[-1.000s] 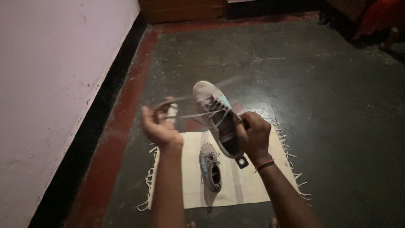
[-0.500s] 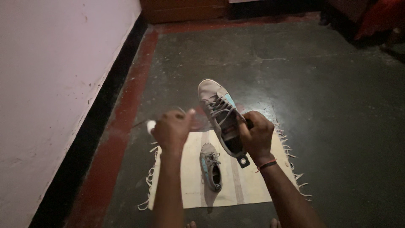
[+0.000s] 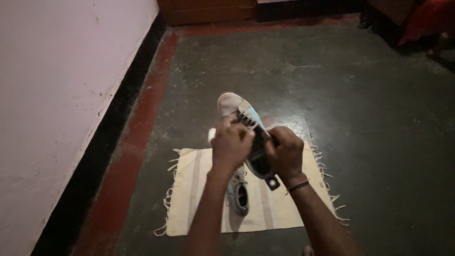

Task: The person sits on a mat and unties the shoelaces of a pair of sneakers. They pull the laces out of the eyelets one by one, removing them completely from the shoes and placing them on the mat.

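Grey canvas sneaker (image 3: 239, 111) with a turquoise side panel is held raised above the mat. Right hand (image 3: 285, 154) is closed around its heel and collar; left hand (image 3: 231, 144) is curled over the laces at the tongue, fingers bent, whether it pinches a lace cannot be told. Lacing near the toe looks threaded; the part under the left hand is hidden, so its state is unclear. Second matching sneaker (image 3: 237, 192) lies on the cream fringed mat (image 3: 192, 189). Dark polished floor (image 3: 369, 118), red border strip (image 3: 137, 142), pale wall (image 3: 61, 85) to the left.
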